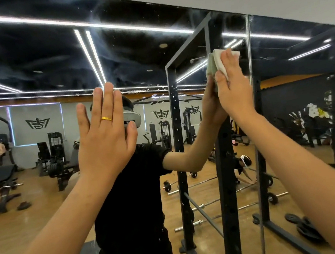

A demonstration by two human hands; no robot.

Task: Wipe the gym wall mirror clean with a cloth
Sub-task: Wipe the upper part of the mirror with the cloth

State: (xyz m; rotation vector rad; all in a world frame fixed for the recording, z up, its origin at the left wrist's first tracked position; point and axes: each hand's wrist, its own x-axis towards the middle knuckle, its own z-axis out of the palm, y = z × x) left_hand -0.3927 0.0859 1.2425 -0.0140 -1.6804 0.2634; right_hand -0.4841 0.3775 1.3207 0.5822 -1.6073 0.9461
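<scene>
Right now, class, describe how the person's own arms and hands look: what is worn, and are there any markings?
The left arm and right arm are bare, with no gloves, watch or markings in view. The left hand wears a plain gold ring on one finger; the right hand shows none. The mirror reflects a short black sleeve.
</scene>
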